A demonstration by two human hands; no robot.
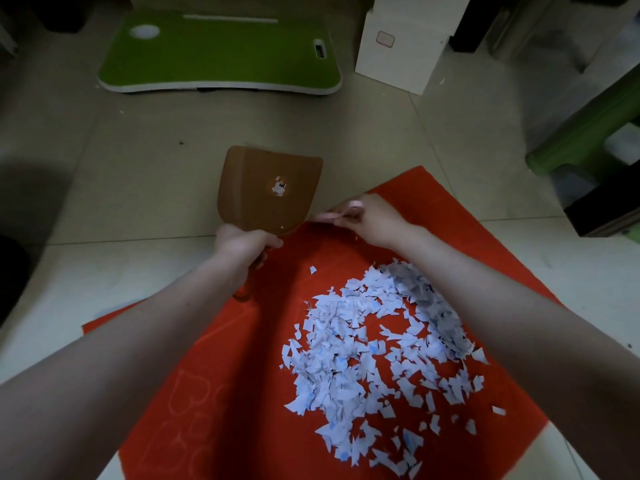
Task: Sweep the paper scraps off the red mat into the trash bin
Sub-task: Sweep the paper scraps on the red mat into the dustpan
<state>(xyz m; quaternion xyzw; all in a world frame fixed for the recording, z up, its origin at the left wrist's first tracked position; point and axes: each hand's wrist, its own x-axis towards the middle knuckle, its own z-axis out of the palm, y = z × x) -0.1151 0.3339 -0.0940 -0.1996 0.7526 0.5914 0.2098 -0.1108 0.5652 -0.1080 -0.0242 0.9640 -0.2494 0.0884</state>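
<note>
A red mat (242,358) lies on the tiled floor with a wide pile of white paper scraps (377,362) on its right half. My left hand (242,242) grips the handle of a brown dustpan (270,188), whose pan rests on the floor just beyond the mat's far edge. My right hand (363,218) pinches a small pink thing (341,211) at the mat's far corner, next to the dustpan's right side. What the pink thing is I cannot tell. No trash bin shows.
A green lap tray (221,60) lies on the floor at the back. A white box (398,53) stands at the back right. A green stool (585,133) and a dark object (606,209) stand at the right edge.
</note>
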